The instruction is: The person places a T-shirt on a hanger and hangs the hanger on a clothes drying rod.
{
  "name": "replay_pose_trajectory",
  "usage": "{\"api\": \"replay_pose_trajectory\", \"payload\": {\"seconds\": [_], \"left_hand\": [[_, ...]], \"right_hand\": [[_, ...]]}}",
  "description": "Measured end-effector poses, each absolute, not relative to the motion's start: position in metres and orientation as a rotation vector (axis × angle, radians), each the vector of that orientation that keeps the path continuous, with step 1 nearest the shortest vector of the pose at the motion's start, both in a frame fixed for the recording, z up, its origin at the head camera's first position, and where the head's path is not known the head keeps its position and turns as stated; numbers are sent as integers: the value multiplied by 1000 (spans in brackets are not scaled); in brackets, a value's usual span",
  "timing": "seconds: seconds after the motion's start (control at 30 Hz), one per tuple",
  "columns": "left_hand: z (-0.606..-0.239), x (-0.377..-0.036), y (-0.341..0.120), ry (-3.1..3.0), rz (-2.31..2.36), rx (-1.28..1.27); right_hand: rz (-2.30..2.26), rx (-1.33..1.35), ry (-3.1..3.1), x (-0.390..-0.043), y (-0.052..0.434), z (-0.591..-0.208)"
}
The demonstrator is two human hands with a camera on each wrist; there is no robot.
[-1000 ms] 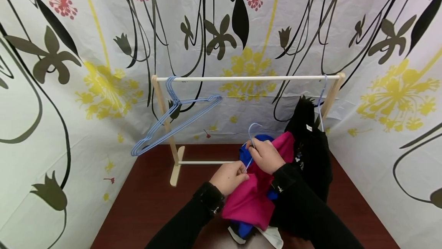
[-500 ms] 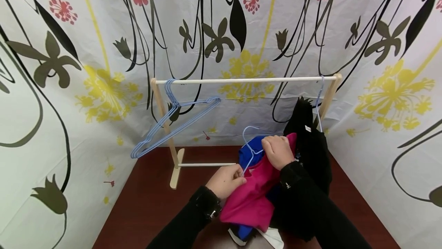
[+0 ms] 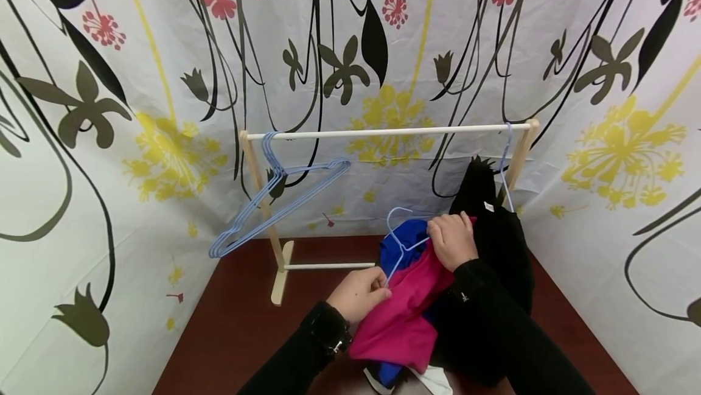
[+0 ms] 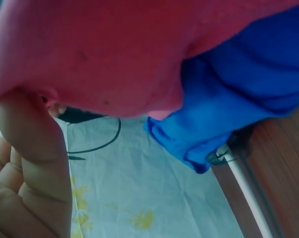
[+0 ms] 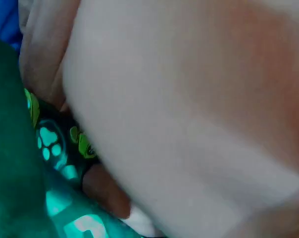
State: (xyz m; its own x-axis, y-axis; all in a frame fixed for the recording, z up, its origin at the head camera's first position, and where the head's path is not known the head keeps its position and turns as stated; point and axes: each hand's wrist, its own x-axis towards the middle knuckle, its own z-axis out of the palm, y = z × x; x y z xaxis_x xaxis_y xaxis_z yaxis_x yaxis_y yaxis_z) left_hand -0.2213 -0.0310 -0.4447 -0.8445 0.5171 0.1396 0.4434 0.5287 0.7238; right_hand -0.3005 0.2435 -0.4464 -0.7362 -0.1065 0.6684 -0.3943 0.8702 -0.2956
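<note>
Viewing from overhead, I logged the blue hanger (image 3: 401, 238) below the rack rail (image 3: 383, 132), running diagonally: left hand (image 3: 358, 293) pinching its lower end, right hand (image 3: 453, 240) gripping the pink garment (image 3: 405, 316) beside its neck.

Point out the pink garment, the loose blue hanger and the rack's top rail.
pink garment (image 3: 405, 316), head view, middle of the fabric
loose blue hanger (image 3: 398, 224), head view, on its hook
top rail (image 3: 383, 132), head view, mid-span of the rod
</note>
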Motion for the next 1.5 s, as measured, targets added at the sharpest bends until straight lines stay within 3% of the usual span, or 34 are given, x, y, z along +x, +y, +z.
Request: {"api": "replay_pose_trajectory", "payload": {"seconds": [0.57,1.03,1.33,1.5], "left_hand": [[-440,-210,-1,2589,1313,891],[-456,-157,5,2485,1232,833],[-460,-136,33,2401,1321,1170],[-449,-138,44,2415,1433,1158]], "right_hand": [[936,330,-2368,-250,216,-460],[1111,252,-2296,-252,231,-448],[1152,148,-2370,-255,234,-425],[1202,144,-2413,-253,241,-411]]}}
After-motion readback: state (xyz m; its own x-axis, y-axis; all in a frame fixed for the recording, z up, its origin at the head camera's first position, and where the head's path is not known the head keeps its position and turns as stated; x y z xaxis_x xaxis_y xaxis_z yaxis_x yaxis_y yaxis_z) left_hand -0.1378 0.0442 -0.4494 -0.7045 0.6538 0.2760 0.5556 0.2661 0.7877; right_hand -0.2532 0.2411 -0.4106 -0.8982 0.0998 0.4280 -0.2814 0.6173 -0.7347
